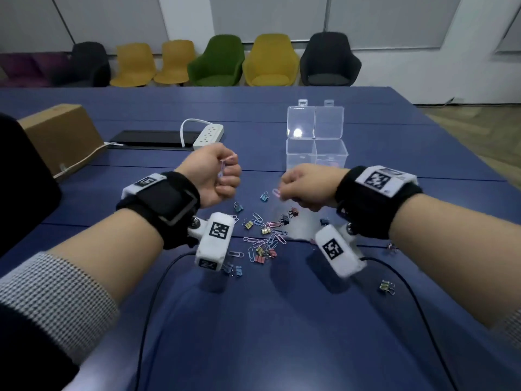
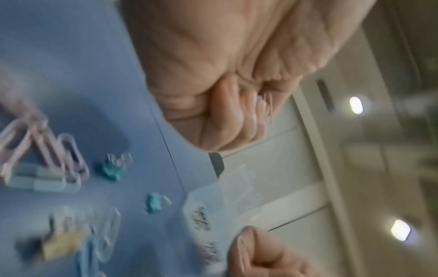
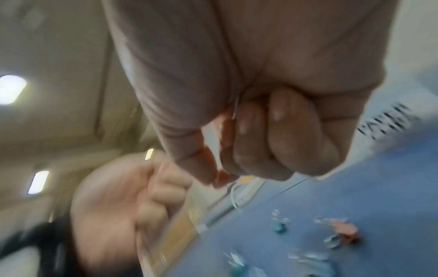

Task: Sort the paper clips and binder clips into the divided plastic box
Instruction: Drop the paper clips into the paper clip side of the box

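A clear divided plastic box (image 1: 316, 150) stands open on the blue table (image 1: 253, 320), its lid tipped back. A loose heap of paper clips (image 1: 266, 237) and small coloured binder clips (image 1: 260, 258) lies in front of it, between my wrists. My left hand (image 1: 222, 173) is raised left of the box, fingers curled round pink and blue paper clips (image 1: 225, 162). My right hand (image 1: 284, 189) hovers just in front of the box and pinches a pink paper clip (image 1: 275, 192). Both wrist views are blurred; each shows curled fingers (image 2: 239, 112) (image 3: 255, 131) with thin wire between them.
A cardboard box (image 1: 60, 136), a black tablet (image 1: 153, 138) and a white power strip (image 1: 208, 135) lie at the back left. Stray binder clips (image 1: 386, 286) sit to the right. Two black cables (image 1: 158, 292) run toward me. Chairs (image 1: 217, 62) line the far wall.
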A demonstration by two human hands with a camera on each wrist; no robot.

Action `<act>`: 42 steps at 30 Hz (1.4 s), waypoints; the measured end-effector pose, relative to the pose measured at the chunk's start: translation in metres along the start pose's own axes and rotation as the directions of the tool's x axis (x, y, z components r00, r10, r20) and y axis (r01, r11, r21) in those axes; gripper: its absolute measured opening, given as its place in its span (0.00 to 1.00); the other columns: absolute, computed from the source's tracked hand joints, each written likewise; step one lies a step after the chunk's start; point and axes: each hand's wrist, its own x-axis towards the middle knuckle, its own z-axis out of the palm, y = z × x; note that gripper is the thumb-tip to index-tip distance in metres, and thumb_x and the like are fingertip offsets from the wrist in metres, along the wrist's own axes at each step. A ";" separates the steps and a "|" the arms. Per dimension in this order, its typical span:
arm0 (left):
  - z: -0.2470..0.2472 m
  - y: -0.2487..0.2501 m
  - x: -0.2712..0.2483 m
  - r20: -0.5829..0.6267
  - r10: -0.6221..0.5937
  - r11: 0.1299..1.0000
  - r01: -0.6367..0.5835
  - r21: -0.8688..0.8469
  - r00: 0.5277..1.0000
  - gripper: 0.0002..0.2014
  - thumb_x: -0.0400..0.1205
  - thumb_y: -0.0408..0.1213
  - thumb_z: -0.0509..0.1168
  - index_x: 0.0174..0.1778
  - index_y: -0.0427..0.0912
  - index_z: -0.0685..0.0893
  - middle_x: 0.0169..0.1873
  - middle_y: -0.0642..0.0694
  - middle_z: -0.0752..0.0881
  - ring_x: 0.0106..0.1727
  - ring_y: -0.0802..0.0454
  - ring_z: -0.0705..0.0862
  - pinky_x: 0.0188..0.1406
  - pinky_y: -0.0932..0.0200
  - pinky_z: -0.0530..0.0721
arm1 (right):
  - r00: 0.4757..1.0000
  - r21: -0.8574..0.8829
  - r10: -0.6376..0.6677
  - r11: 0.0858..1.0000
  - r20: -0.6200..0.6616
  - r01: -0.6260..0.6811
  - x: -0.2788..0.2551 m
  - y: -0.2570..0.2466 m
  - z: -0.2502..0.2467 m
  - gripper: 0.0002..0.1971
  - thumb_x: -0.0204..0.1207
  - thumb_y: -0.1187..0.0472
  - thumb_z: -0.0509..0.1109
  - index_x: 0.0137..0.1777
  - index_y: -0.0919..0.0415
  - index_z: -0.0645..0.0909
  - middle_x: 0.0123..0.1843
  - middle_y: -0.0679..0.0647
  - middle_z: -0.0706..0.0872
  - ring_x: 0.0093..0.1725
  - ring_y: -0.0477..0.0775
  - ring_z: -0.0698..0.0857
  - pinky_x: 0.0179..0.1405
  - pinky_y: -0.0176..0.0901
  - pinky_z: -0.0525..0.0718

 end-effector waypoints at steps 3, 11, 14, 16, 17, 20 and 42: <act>-0.008 -0.003 -0.021 0.060 0.063 0.947 -0.041 -0.319 0.996 0.10 0.67 0.33 0.58 0.21 0.44 0.67 0.19 0.52 0.64 0.17 0.57 0.62 0.14 0.66 0.52 | 0.995 0.691 0.005 0.719 0.103 -0.075 -0.014 0.011 -0.012 0.14 0.79 0.63 0.57 0.31 0.55 0.66 0.25 0.47 0.60 0.19 0.44 0.57 0.18 0.31 0.51; -0.019 -0.020 -0.045 -0.046 -0.072 0.927 0.050 -0.371 0.996 0.06 0.68 0.36 0.61 0.29 0.43 0.68 0.25 0.50 0.72 0.19 0.58 0.70 0.09 0.69 0.59 | 0.976 0.964 -0.172 0.251 0.131 -0.085 -0.032 0.023 -0.002 0.13 0.72 0.53 0.60 0.31 0.59 0.67 0.28 0.51 0.69 0.20 0.45 0.65 0.15 0.29 0.56; -0.024 -0.022 -0.043 -0.112 -0.119 0.962 0.087 -0.258 0.987 0.15 0.79 0.42 0.61 0.28 0.45 0.67 0.20 0.52 0.70 0.15 0.60 0.67 0.08 0.71 0.56 | 0.979 0.905 -0.071 0.400 0.190 -0.146 -0.028 0.019 0.007 0.11 0.79 0.59 0.60 0.35 0.59 0.71 0.28 0.50 0.73 0.17 0.41 0.65 0.11 0.28 0.55; -0.027 -0.022 -0.042 -0.124 -0.136 0.978 0.113 -0.174 0.983 0.20 0.83 0.50 0.59 0.27 0.46 0.67 0.15 0.54 0.64 0.11 0.61 0.62 0.08 0.70 0.53 | 0.982 0.815 0.012 0.556 0.188 -0.163 -0.025 0.017 0.011 0.10 0.82 0.65 0.56 0.40 0.61 0.76 0.29 0.50 0.73 0.17 0.41 0.63 0.11 0.27 0.56; -0.028 -0.022 -0.042 -0.131 -0.134 0.985 0.118 -0.122 0.982 0.21 0.83 0.52 0.58 0.27 0.46 0.68 0.14 0.54 0.62 0.10 0.61 0.59 0.08 0.69 0.52 | 0.984 0.751 0.055 0.639 0.171 -0.166 -0.024 0.015 0.011 0.11 0.83 0.67 0.54 0.43 0.63 0.77 0.28 0.50 0.71 0.18 0.41 0.62 0.12 0.27 0.55; -0.034 -0.025 -0.038 -0.216 -0.097 0.978 0.134 0.161 0.972 0.19 0.83 0.53 0.60 0.30 0.45 0.72 0.16 0.54 0.60 0.11 0.60 0.57 0.10 0.73 0.52 | 0.988 0.372 0.137 0.915 0.074 -0.155 -0.020 0.009 0.014 0.13 0.83 0.66 0.55 0.44 0.64 0.80 0.28 0.52 0.68 0.18 0.45 0.63 0.14 0.28 0.59; -0.036 -0.039 -0.006 -0.148 0.071 -0.230 0.160 0.960 0.987 0.10 0.82 0.40 0.61 0.38 0.40 0.80 0.36 0.41 0.78 0.37 0.45 0.73 0.36 0.59 0.73 | 0.995 -0.875 0.051 0.481 0.090 0.055 -0.010 -0.025 0.050 0.20 0.79 0.63 0.62 0.25 0.62 0.64 0.26 0.55 0.66 0.23 0.51 0.64 0.18 0.36 0.63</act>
